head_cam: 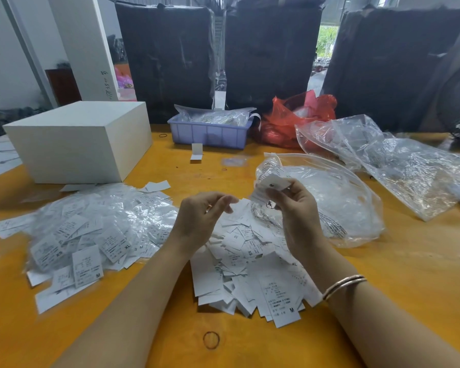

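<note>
The right grip [298, 213] is raised over the middle of the worktop [409, 274] and pinches a label [274, 182] between thumb and fingertips, just in front of the clear bag [337, 208] that lies to its right. The left grip [199, 221] hovers close beside it with its fingers curled; I cannot tell whether it pinches anything.

Under both hands lies a loose pile [250, 277] of bare labels. To the left is a wider bagged pile [91, 235], its labels shiny under plastic film.

The work looks like sleeving labels one at a time. The bagged pile is large, so a good share seems done, but the loose pile is still thick, so plenty is left. The label in hand is not yet sleeved.
</note>
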Demonstrator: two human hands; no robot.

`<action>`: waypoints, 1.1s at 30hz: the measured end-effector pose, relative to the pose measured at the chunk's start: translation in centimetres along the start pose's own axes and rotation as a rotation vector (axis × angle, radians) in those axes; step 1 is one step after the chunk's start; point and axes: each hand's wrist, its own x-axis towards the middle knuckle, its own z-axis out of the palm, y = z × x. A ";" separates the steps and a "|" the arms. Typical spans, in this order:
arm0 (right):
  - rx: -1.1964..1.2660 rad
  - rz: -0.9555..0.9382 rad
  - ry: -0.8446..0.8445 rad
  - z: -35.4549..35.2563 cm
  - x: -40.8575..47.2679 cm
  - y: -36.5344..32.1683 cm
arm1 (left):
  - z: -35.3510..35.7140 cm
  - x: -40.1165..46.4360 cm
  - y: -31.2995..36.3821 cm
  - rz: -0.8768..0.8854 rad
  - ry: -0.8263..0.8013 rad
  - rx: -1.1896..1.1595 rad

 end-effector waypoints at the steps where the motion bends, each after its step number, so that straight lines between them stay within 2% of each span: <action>1: 0.041 0.016 0.013 0.1 0.0 0.0 | 0.0 0.0 -0.1 -0.006 -0.010 -0.011; 15: -0.054 -0.004 0.040 0.3 -0.3 0.3 | 0.2 0.0 -0.7 -0.007 -0.069 -0.050; 23: -0.257 0.015 -0.155 0.3 -0.6 0.7 | 0.0 0.0 -0.3 -0.030 -0.023 0.002; 28: -0.399 0.005 -0.226 -0.1 -0.6 0.6 | 0.0 0.0 -0.5 -0.063 -0.054 -0.024; 33: -0.439 0.035 -0.382 0.3 -1.1 0.8 | 0.3 -0.1 -0.8 -0.125 -0.142 -0.096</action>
